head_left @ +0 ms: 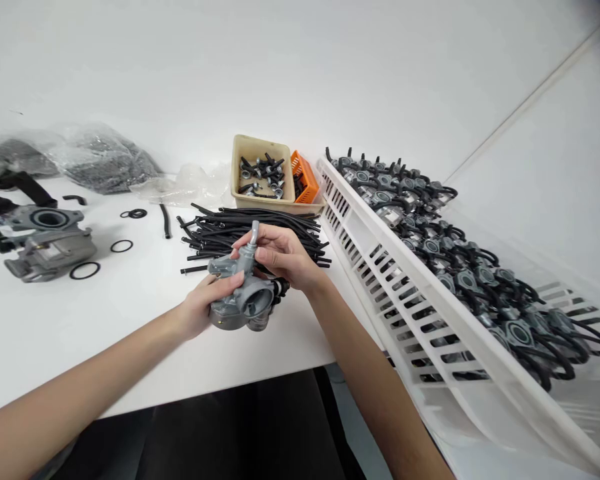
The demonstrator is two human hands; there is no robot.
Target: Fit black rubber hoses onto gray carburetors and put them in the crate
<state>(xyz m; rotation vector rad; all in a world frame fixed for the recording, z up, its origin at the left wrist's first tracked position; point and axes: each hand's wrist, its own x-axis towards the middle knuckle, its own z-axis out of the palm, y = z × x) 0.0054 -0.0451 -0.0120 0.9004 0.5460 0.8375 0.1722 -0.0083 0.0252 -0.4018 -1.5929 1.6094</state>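
Item, frame centre: grey carburetor [243, 293], cradled in closed left hand [203, 308]; right hand [280, 253] fingertips pinched on its top fitting. Risk: slipping onto hose pile [260, 230] if grip loosens.

White table [130, 320], black hoses [280, 223] (loose pile), beige bin [260, 197], O-rings [85, 270]

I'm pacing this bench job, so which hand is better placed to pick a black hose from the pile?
Probably the right hand: it lies directly over the hose pile, fingertips only on the carburetor. The left hand cradles its body.
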